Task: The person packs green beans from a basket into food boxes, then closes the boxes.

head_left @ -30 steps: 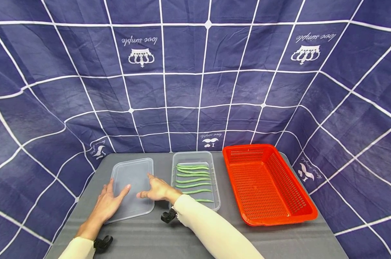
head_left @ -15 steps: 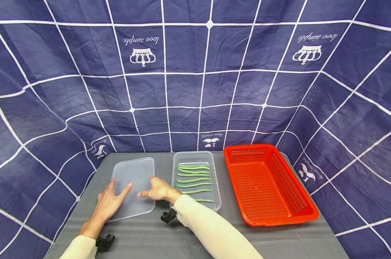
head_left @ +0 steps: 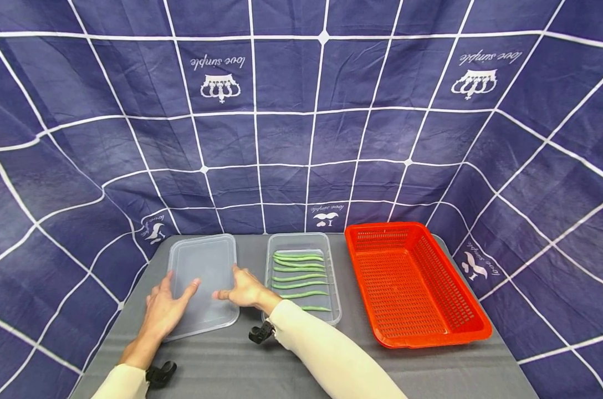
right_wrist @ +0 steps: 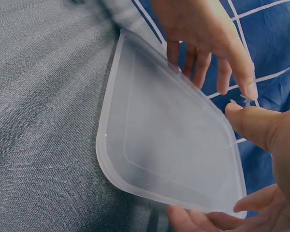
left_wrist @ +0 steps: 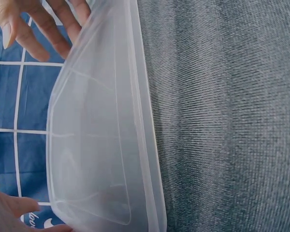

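A translucent plastic lid (head_left: 204, 293) lies at the left of the table, its far side tipped up. My left hand (head_left: 163, 311) holds its left edge, fingers along the rim and the thumb sticking out above the lid. At the opposite edge, my right hand (head_left: 246, 289) has its fingers at the rim, the thumb also pointing inward. The right wrist view shows the right fingers (right_wrist: 183, 220) curled beneath the rim of the slanted lid (right_wrist: 169, 140). In the left wrist view, the lid's near edge stays low by the grey cloth.
Right of the lid stands a clear plastic box (head_left: 337, 302) with several green beans (head_left: 299, 277) laid in rows. An orange-red perforated basket (head_left: 393, 291) sits farther right on the grey tablecloth (head_left: 241, 366). A blue checked curtain (head_left: 281, 138) encloses the back and sides.
Over the last half second the lid's far edge has risen and shifted slightly left. Both hands have stayed at its sides, moving only a little. The box and basket have not moved.
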`<state>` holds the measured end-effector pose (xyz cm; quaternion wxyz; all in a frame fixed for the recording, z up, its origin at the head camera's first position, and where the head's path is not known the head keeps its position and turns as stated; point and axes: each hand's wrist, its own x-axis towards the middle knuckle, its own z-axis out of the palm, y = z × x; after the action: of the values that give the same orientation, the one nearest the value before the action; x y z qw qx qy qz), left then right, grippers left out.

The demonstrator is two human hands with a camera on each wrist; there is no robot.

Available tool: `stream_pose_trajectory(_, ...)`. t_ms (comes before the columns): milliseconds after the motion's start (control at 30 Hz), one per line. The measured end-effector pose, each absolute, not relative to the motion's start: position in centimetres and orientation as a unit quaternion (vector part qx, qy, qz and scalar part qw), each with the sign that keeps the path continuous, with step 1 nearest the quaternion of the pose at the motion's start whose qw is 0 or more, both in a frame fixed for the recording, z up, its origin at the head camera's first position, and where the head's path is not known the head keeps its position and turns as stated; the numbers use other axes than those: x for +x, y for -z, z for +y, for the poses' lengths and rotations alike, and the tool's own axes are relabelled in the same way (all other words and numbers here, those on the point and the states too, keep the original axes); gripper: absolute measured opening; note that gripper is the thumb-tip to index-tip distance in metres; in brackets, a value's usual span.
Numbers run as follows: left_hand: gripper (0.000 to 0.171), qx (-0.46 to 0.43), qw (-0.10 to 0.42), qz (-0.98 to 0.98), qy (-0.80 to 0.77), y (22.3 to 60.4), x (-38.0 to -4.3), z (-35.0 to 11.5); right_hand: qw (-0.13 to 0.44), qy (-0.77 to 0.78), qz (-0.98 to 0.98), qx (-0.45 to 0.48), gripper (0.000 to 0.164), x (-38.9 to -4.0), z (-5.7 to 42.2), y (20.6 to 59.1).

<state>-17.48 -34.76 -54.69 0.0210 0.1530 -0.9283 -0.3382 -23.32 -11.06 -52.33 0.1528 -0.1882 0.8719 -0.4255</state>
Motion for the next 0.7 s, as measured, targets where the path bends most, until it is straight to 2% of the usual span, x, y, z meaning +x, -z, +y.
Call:
stream_pose_trajectory(333,0.113,0.169,0.091,-0.918,0.348,54.2,-17.4,-34.5,0.129,0.471,0.856,-0.173,0.106,-23.1,-10.8,51.7)
stream_pose_trajectory(533,0.111,0.175,0.118,-0.914,0.348,53.7,-17.3,-34.3,0.102,0.491,0.844,-0.191,0.089,-23.4,-10.6,51.7)
stream_pose_trajectory(700,0.108,0.176,0.16,-0.905,0.352,53.5,-17.3,-34.0,0.118,0.515,0.832,-0.171,0.098,-23.4,-10.5,51.7)
